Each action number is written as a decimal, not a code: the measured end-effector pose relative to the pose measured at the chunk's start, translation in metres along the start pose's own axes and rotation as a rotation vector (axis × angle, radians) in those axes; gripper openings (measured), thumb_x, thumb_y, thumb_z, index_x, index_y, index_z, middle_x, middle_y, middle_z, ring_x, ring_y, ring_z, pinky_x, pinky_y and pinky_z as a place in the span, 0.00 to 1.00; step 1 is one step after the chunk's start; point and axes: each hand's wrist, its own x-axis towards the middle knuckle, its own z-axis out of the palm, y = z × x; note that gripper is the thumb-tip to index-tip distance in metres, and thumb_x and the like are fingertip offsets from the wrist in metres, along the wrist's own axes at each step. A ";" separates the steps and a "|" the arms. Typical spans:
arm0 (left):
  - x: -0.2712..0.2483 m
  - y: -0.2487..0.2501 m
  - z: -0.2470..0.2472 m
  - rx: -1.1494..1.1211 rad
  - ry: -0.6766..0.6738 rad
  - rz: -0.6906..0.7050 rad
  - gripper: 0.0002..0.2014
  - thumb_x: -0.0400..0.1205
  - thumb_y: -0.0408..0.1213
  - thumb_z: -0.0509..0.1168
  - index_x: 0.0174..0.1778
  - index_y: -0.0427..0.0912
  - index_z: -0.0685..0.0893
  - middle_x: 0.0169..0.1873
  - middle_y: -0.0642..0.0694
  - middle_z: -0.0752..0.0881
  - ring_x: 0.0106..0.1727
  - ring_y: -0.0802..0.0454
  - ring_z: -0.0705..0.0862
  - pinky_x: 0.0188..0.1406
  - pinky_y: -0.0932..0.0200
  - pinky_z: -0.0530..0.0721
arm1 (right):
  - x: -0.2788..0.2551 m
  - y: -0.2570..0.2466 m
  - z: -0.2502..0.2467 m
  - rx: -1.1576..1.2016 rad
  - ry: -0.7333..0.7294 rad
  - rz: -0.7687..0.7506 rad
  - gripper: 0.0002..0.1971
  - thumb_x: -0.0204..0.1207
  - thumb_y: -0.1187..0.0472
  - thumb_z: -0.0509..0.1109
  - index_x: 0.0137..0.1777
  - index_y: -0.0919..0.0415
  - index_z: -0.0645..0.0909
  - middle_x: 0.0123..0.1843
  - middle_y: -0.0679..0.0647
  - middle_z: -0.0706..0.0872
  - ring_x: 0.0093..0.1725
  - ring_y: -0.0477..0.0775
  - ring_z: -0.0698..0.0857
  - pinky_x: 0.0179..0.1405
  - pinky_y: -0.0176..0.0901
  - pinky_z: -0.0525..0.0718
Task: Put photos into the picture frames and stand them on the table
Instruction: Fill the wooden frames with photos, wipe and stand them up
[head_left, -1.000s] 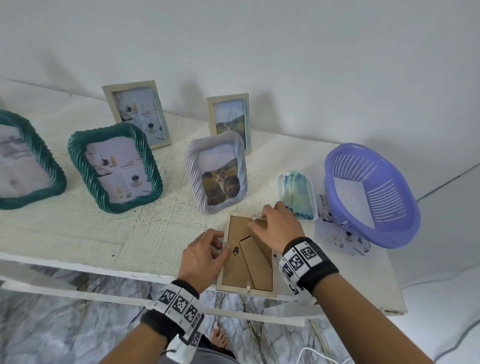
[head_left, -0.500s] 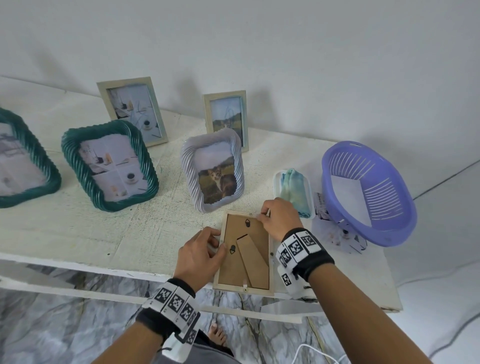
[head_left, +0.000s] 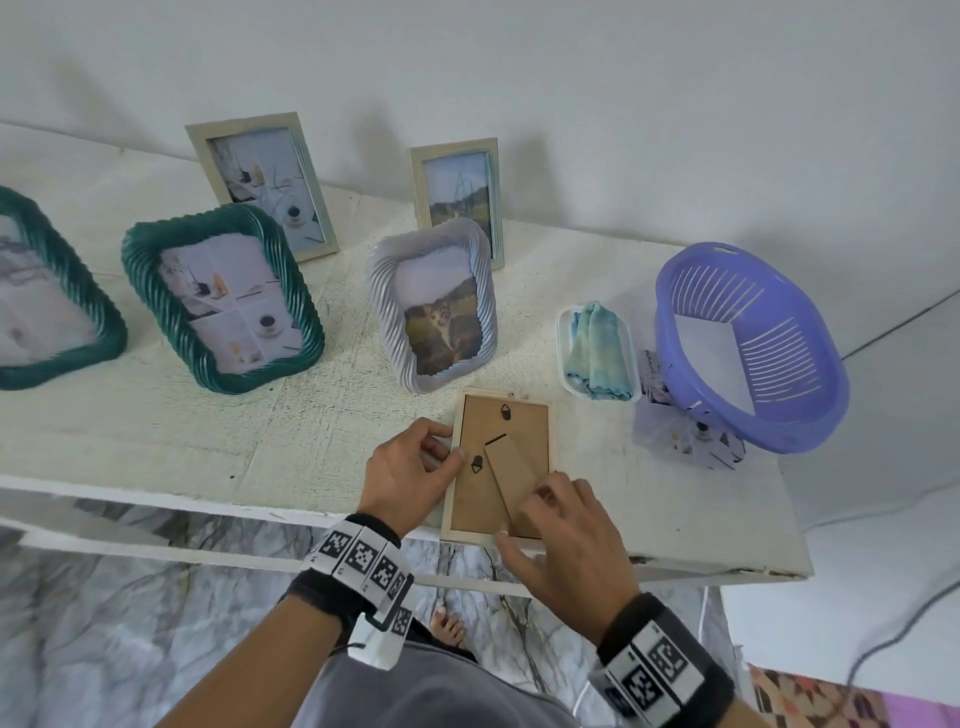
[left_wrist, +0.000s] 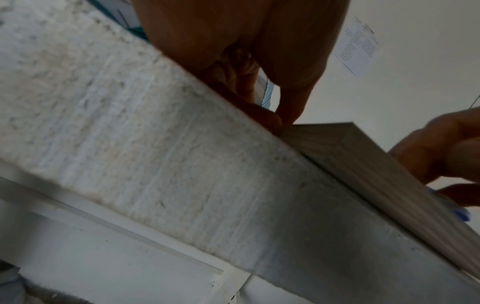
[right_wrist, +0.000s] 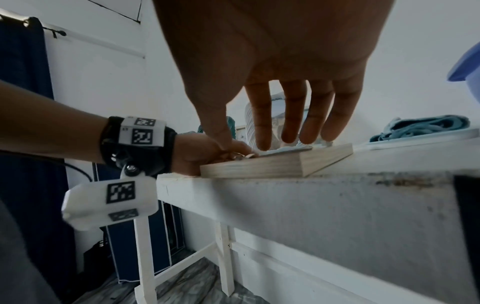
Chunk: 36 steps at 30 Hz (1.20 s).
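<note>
Face down at the table's (head_left: 311, 457) near edge, between the two hands: a small pale wooden frame (head_left: 498, 538), brown backing board (head_left: 480, 499) up, folding stand leg (head_left: 511, 470) lying flat on it.

Left hand (head_left: 402, 478) curled at the frame's left rail, thumb and forefinger pinched at what looks like a small turn-clip on that edge. Right hand (head_left: 569, 540) loose and spread, fingers straight, tips hovering over or just touching the board's near right corner; contact not clear from the wrist view (right_wrist: 285, 115).

Probably light and stiff at the wooden rails, so best taken there, thumb on one long rail, fingers on the opposite one. Likely a glazed front underneath, therefore fragile; not to be dropped or dragged off the edge, which lies just under the right palm. Backing board thin, likely to flex under a press mid-panel. Stand leg hinged at its far end, likely weak; to be swung out gently from its free tip beneath the right fingertips.
</note>
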 end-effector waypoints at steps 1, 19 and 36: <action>0.000 0.000 -0.001 -0.008 -0.003 -0.002 0.09 0.77 0.46 0.75 0.49 0.51 0.85 0.34 0.58 0.86 0.34 0.65 0.83 0.37 0.69 0.82 | -0.005 -0.002 0.004 -0.011 -0.002 0.007 0.15 0.72 0.41 0.68 0.42 0.53 0.81 0.49 0.50 0.78 0.44 0.52 0.75 0.39 0.43 0.80; 0.000 0.001 -0.004 -0.143 -0.045 -0.051 0.06 0.80 0.41 0.73 0.50 0.46 0.86 0.36 0.50 0.87 0.34 0.51 0.87 0.34 0.51 0.91 | -0.002 -0.001 0.011 0.017 0.043 0.047 0.18 0.75 0.43 0.63 0.57 0.53 0.80 0.56 0.53 0.77 0.49 0.54 0.75 0.44 0.46 0.82; 0.000 -0.004 -0.007 -0.244 -0.082 -0.070 0.06 0.80 0.37 0.73 0.52 0.45 0.86 0.38 0.42 0.87 0.32 0.44 0.87 0.25 0.57 0.88 | 0.025 0.009 -0.012 0.030 0.146 0.386 0.20 0.69 0.44 0.72 0.51 0.60 0.80 0.63 0.56 0.78 0.61 0.61 0.75 0.61 0.58 0.75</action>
